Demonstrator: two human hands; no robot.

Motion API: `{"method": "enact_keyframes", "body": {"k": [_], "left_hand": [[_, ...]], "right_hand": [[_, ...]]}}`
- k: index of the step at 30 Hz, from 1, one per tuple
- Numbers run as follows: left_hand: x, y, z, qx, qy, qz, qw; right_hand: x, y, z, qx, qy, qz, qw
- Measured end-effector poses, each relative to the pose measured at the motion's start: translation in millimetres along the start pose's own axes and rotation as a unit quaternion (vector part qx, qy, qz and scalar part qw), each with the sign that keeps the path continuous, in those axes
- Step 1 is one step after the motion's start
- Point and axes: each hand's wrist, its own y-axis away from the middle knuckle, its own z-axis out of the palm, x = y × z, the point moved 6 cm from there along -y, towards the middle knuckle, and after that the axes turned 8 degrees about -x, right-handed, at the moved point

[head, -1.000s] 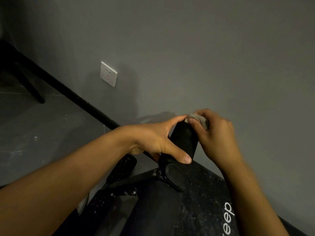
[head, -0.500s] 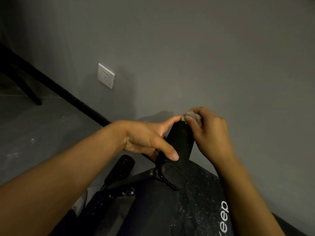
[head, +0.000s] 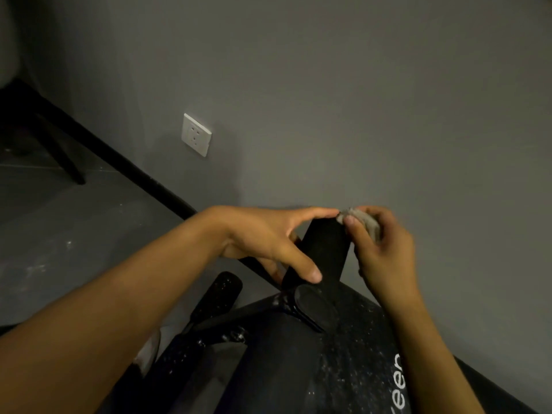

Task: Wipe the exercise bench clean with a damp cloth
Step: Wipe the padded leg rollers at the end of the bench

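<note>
White letters (head: 398, 380) on the black exercise bench (head: 298, 369) look like "ee" and one more letter, and the right arm cuts the word off. The bench sits low in the middle, close to the wall, with little white specks on it. A black foam pad (head: 325, 252) stands up from its far end. The left hand (head: 263, 237) rests on the pad with straight fingers, one fingertip at the top. The right hand (head: 385, 255) pinches a small grey cloth (head: 364, 224) against the top of the pad. The wall (head: 328, 100) is grey with a white socket (head: 196, 135). The floor (head: 74, 234) is grey too.
</note>
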Motion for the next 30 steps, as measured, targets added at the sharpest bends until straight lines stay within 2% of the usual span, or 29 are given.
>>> {"method": "enact_keyframes", "body": {"k": [2,6,8,10,17,20,23,28,30], "left_hand": [[-2,3,-1,-0.017,0.001,0.002,1.0],[-6,6,0,-0.036,0.014,0.016,0.999],[-6,4,0,-0.037,0.018,0.02,0.999],[-6,2,0,-0.038,0.028,0.021,0.999],[-7,3,1,-0.045,0.031,0.031,0.998],[-9,4,0,-0.052,0.028,0.027,0.998],[-11,5,-2,-0.054,0.028,0.023,0.998],[-12,6,-2,-0.065,0.029,0.024,0.997],[-13,9,-4,-0.062,0.032,0.028,0.997]], "right_hand": [[-4,1,2,0.001,0.009,-0.006,1.0],[-27,56,11,-0.083,-0.041,-0.047,0.995],[-30,86,13,-0.132,-0.052,-0.038,0.989],[-27,98,12,-0.146,-0.053,-0.019,0.988],[-61,58,25,-0.173,0.045,-0.111,0.978],[-58,64,20,-0.194,0.055,-0.114,0.973],[-50,81,8,-0.18,0.048,-0.09,0.978],[-57,52,13,-0.089,0.115,-0.097,0.985],[-52,39,16,-0.064,0.109,-0.072,0.989]]}}
